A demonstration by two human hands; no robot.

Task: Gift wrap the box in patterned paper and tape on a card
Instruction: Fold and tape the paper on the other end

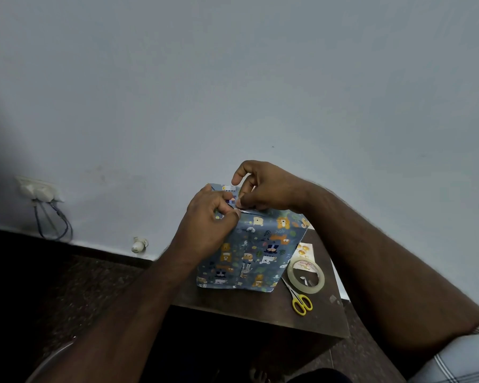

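Wrapped box (256, 251) standing upright on small brown table (260, 302), patterned paper on. Left hand (209, 223) and right hand (266, 189) are pinching the top fold, fingers together on paper. Tape roll (306, 275) at box's 3 o'clock; yellow scissors (300, 299) at 4; card (304, 250) lying behind tape.

Grey wall (233, 78), dk floor (94, 286), maybe stone

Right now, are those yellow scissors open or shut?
Shut: the yellow scissors lie flat on the table, blades together in one line.
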